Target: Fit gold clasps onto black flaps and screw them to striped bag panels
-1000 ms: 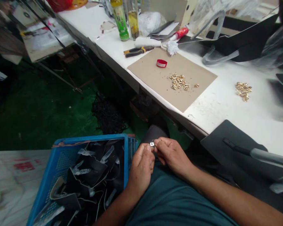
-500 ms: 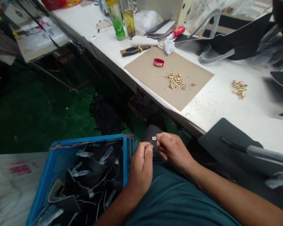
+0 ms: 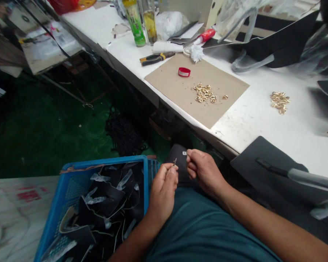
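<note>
Above my lap, my left hand (image 3: 164,185) pinches a small thin metal piece (image 3: 175,161) that sticks up from between thumb and forefinger. To its right, my right hand (image 3: 203,168) pinches a small pale tag-like piece (image 3: 184,153) at its fingertips. The two hands are apart. On the table, a pile of gold metal pieces (image 3: 204,93) lies on a beige board (image 3: 175,82), beside a red ring-shaped band (image 3: 184,72). A second gold pile (image 3: 280,102) rests on the white tabletop farther right.
A blue crate (image 3: 145,182) at the lower left holds black pieces with clear plastic. Yellow-and-black pliers (image 3: 157,58), a green bottle (image 3: 135,25) and a red-capped tube (image 3: 207,35) are on the table (image 3: 251,127). A black sheet (image 3: 259,160) overhangs its front edge at right.
My hands have moved apart; the right has shifted slightly up and right with the pale piece. The thin metal piece now shows more clearly in my left hand.
</note>
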The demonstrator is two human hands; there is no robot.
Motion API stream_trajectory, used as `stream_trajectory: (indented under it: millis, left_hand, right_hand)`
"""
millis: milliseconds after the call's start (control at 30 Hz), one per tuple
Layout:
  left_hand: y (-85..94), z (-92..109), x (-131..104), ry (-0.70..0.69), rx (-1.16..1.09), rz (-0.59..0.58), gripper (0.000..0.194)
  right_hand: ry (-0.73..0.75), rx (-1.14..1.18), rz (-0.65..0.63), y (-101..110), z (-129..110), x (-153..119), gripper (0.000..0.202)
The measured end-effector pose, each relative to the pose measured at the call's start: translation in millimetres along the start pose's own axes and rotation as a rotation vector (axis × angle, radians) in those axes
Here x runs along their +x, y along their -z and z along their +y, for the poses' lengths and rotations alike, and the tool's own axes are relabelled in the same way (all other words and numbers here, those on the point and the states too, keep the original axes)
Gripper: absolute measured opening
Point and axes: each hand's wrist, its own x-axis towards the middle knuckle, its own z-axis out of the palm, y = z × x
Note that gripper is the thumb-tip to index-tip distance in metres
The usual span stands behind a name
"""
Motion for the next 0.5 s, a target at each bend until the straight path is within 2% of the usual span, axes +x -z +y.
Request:
stream_trajectory:
  millis: [100,233,333,433,500]
  left_hand:
    - [0.2,-1,7,0.044,-0.061,-0.027,0.039]
    - [0.0,1,7,0.034,-0.057,-0.055,0.041]
    - [0.6,0,5,-0.011,0.013,-0.042,0.043]
    - [0.3,-2,0,-0.033,0.058,-0.025,0.042]
    - [-1.6,-3,-6,-0.037,0.047,-0.025,0.042]
  right_hand:
    - [0.033,-0.100,-0.145,-3,-3,-11,0.045]
    - [0.075,-0.266,-0.198,-8,-6,-18,0.049]
    - [0.052,-0.284,-0.233,-13,-7,-21,0.051]
    - [0.026,-0.262,-0.192,-17,-5,-19,0.050]
    - [0.040,-0.213,-0.083,-17,-2,-11,0.047]
